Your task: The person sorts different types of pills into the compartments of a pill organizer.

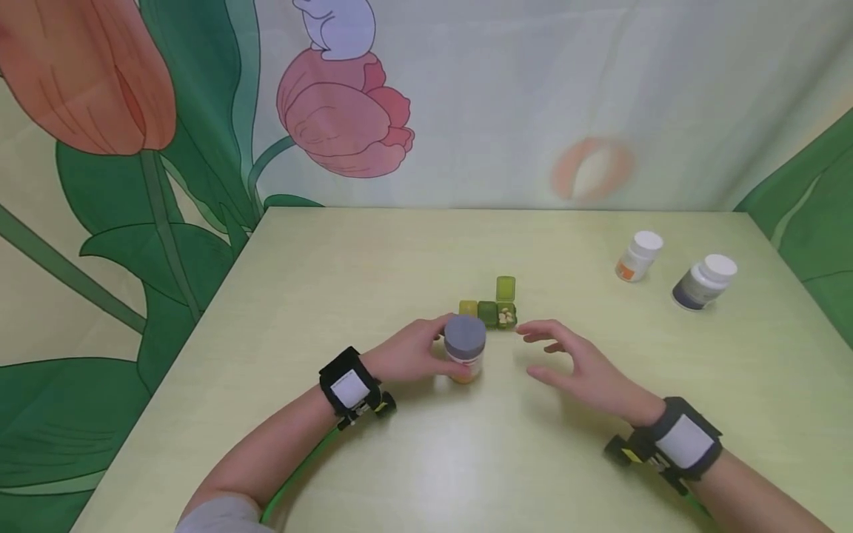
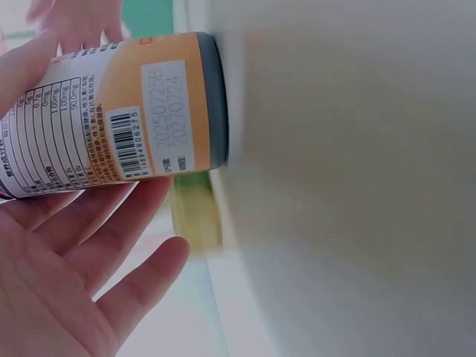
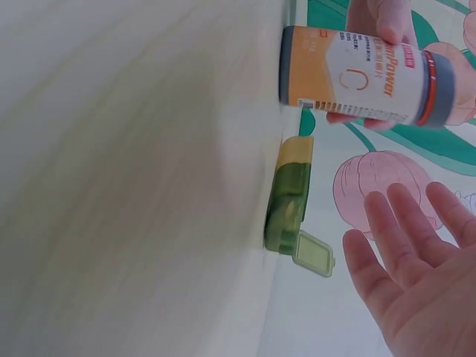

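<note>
My left hand [image 1: 416,354] grips an upright supplement bottle [image 2: 119,111] with a grey cap and an orange and white label, thumb on one side and fingers on the other. Its base is at the tabletop; whether it touches cannot be told. Just behind it lies a small green and yellow pill organizer [image 1: 487,314], partly hidden by the bottle in the head view. The organizer's right-hand lid [image 3: 314,253] is raised, and pale tablets [image 1: 506,316] lie in that compartment. To the right, my right hand [image 1: 586,370] hovers with fingers spread and holds nothing.
Two more white-capped bottles stand at the table's back right: a small one with an orange label patch [image 1: 637,257] and a larger one with a dark base [image 1: 704,282]. Behind the table [image 1: 353,252] hangs a curtain [image 1: 493,111] with printed flowers.
</note>
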Available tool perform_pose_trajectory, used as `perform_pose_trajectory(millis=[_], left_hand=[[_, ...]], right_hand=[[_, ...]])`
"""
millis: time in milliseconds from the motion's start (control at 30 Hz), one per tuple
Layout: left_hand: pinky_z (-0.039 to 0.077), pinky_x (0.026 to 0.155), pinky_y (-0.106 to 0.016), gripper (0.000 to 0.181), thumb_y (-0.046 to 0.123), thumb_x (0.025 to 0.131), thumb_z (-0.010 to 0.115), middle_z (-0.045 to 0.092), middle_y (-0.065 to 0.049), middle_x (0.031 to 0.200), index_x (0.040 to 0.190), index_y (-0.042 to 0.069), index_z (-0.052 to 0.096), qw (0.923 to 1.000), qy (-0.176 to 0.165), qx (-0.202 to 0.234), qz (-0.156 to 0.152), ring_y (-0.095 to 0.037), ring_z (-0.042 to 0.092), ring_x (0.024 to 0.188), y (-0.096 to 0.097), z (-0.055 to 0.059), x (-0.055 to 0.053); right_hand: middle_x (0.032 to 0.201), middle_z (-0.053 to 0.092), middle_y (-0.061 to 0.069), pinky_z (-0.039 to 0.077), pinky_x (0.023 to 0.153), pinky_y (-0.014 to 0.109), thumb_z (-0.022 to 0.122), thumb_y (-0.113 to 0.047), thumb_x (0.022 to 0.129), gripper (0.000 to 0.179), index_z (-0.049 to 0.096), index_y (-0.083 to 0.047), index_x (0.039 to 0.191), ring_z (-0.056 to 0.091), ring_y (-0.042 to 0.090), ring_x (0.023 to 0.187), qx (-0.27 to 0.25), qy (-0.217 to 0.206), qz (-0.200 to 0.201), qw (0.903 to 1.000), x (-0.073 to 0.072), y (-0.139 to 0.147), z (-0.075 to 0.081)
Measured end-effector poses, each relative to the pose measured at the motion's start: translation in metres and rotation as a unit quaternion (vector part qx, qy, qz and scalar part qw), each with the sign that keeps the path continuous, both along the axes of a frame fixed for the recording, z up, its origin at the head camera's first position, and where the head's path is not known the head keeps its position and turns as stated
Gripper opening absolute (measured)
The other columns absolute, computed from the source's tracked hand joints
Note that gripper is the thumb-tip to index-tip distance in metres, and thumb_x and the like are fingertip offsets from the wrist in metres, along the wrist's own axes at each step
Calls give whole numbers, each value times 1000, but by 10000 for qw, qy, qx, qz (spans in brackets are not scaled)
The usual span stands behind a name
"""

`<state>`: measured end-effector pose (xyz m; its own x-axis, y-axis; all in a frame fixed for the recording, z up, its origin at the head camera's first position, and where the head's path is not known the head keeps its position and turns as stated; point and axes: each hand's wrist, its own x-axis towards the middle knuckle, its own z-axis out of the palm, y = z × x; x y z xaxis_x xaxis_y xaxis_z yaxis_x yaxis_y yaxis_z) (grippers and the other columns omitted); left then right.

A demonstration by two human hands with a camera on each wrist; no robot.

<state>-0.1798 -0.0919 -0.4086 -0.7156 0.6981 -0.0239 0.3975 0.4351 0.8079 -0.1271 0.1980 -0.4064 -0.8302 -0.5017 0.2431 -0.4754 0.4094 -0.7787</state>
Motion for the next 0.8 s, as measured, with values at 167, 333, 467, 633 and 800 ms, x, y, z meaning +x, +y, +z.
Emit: perform_pose_trajectory(millis=[167, 333, 467, 633, 800], left_hand=[[40, 99, -42, 69, 36, 80, 81, 62, 7, 120, 138, 15, 49, 9983, 80, -2, 574, -14, 53, 116, -25, -1, -14], [45, 92, -42, 73, 36, 80, 81, 62, 2, 121, 141, 13, 47, 9948, 274, -35, 984, -20, 56, 111, -40, -4, -31], [46, 90, -43, 72, 37, 81, 80, 61, -2, 123, 141, 12, 47, 9914, 268, -15, 1284, -23, 56, 109, -46, -4, -45], [45, 89, -44, 68, 35, 83, 78, 59, -5, 124, 139, 12, 48, 9818, 228, -17, 1883, -25, 54, 109, -50, -4, -65], [44, 91, -44, 64, 32, 85, 77, 59, -11, 125, 137, 8, 48, 9694, 299, -5, 2436, -27, 54, 110, -52, -4, -84]], right_hand=[[130, 56, 10, 47, 90, 42, 69, -7, 90, 49, 48, -7, 135, 54, 22, 116, 42, 19, -40, 10000, 0, 3, -1], [129, 57, 11, 46, 90, 46, 68, -10, 92, 47, 49, -7, 134, 54, 23, 116, 151, -122, -127, 9997, 1, 6, -2], [130, 56, 12, 45, 91, 48, 67, -13, 93, 45, 49, -7, 134, 53, 25, 117, 267, -261, -201, 9991, 0, 8, -3], [130, 56, 12, 45, 91, 48, 67, -13, 93, 44, 49, -7, 133, 54, 26, 117, 376, -222, -237, 9988, 0, 11, -2], [128, 57, 12, 46, 90, 46, 67, -11, 92, 43, 51, -5, 131, 55, 25, 115, 388, 28, -224, 9990, 1, 12, -2]])
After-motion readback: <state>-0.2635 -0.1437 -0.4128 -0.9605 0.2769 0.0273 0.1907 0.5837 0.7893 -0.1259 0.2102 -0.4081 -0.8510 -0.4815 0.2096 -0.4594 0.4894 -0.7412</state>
